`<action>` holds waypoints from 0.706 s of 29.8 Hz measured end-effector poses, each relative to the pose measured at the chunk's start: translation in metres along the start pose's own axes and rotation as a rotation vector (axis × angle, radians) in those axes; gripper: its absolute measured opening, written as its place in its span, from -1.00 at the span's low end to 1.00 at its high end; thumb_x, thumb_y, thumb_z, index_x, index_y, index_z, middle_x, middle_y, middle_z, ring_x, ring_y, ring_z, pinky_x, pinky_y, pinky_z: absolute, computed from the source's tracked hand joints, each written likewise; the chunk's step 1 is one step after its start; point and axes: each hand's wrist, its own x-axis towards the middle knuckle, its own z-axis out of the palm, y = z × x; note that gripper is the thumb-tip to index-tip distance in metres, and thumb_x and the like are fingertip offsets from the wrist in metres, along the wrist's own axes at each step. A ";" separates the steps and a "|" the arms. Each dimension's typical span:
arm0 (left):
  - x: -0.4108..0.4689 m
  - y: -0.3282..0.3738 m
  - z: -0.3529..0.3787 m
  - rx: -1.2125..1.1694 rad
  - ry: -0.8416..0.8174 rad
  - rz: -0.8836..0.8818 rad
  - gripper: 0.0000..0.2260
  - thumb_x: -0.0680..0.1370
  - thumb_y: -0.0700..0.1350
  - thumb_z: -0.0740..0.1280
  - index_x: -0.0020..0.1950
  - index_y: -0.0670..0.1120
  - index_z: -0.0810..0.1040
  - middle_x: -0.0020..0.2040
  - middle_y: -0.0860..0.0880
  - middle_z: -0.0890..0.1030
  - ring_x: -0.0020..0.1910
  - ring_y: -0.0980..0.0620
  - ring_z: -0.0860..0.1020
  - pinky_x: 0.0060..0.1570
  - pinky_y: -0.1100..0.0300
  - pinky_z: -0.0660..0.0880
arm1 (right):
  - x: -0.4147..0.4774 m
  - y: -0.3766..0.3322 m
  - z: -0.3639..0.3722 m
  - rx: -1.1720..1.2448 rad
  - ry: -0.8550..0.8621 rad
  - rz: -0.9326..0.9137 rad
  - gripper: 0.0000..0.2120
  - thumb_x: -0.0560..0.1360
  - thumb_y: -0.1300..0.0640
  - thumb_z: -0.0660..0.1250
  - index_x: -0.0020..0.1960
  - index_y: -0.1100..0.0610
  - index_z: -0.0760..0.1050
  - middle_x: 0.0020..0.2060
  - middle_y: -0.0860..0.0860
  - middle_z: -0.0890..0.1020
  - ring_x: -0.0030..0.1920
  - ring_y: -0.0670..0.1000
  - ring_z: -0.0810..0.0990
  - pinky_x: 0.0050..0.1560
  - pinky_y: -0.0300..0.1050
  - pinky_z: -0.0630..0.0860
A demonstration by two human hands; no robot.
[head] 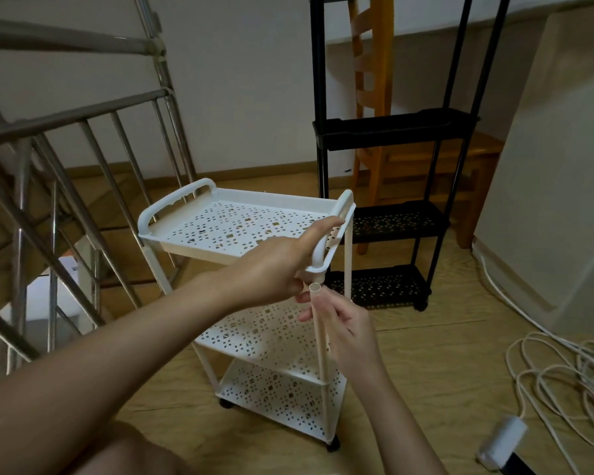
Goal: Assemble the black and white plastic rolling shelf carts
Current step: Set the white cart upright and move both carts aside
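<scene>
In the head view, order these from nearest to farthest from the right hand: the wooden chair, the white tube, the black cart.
1. white tube: gripped by the right hand itself, below the top tray that the left hand holds.
2. black cart: beyond the hand, at the back right.
3. wooden chair: behind the black cart, farthest back.

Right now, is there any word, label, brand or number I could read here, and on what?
None can be read.
The white cart and black cart show no print.
The white box behind the railing shows none either.
The white block on the floor is too blurred to tell.
</scene>
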 end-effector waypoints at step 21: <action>-0.006 -0.007 0.002 0.034 0.050 0.043 -0.19 0.45 -0.22 0.41 0.45 0.20 -0.05 -0.22 -0.01 0.56 -0.31 0.07 0.56 -0.32 0.15 0.55 | 0.002 0.007 0.008 -0.077 0.069 -0.096 -0.83 0.59 0.05 0.21 0.00 -0.07 0.59 -0.22 0.00 0.64 -0.12 -0.02 0.62 -0.05 -0.08 0.57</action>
